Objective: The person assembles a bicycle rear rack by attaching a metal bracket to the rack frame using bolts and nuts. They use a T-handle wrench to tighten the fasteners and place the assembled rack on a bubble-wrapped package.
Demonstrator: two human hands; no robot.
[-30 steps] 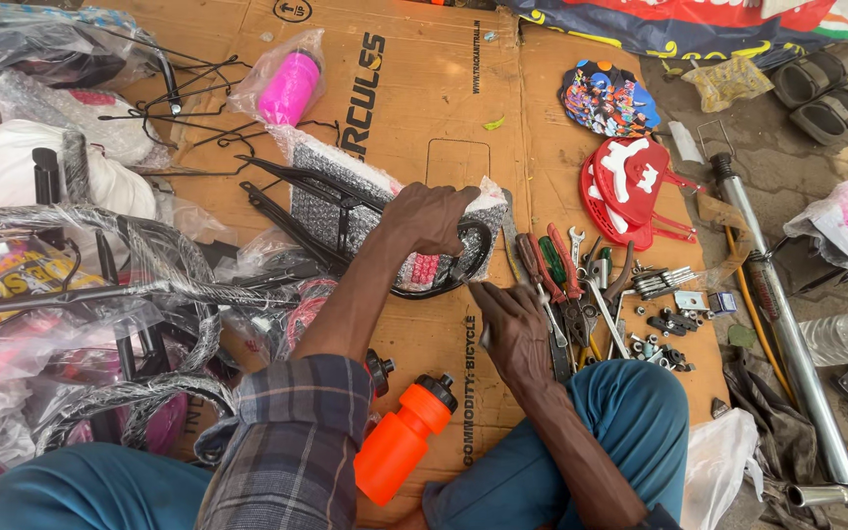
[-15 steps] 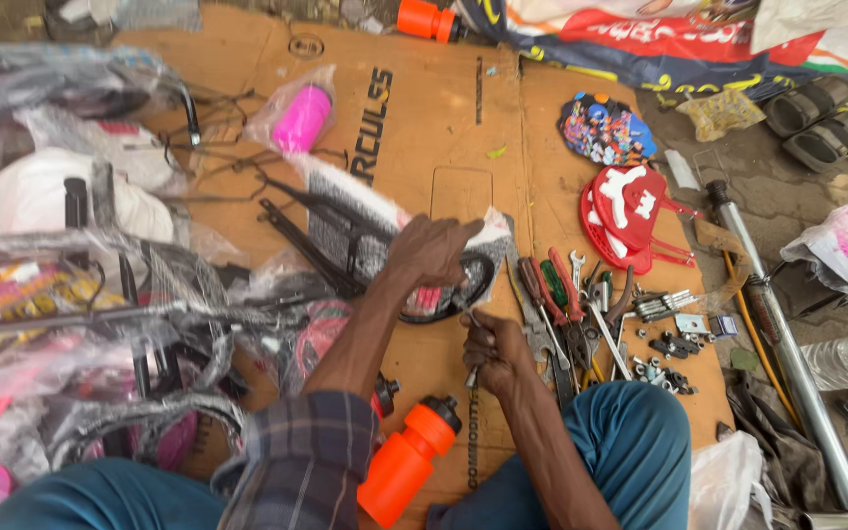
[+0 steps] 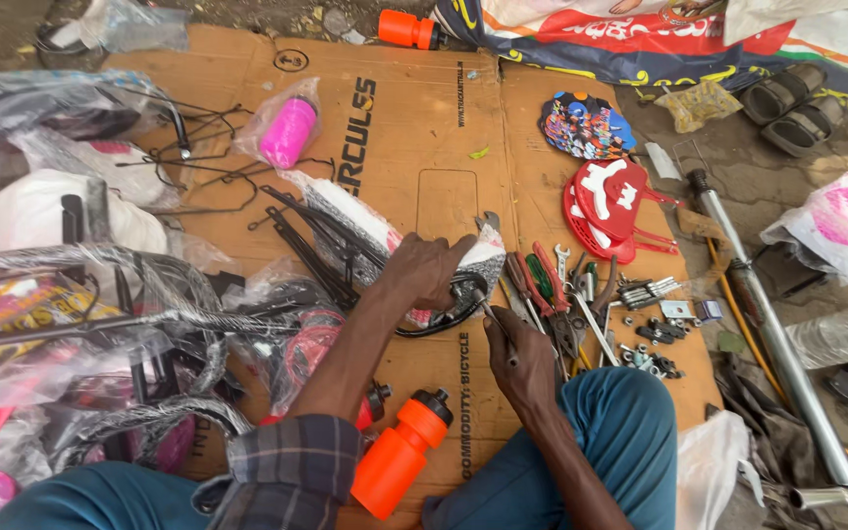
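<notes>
Plainly, the left hand clamps the plastic-wrapped black bicycle part on the flattened cardboard between the knees; the right hand grips a slim tool at it; steady pressure and a square tip seem wise.

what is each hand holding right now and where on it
Left hand grips the plastic-wrapped bicycle part from above, near its end. Right hand holds a thin metal tool by its lower end.

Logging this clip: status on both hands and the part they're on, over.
Left hand gripping plastic-wrapped black part on cardboard. Right hand holds thin metal tool at it. Orange bottle near knees, clear of work.
</notes>
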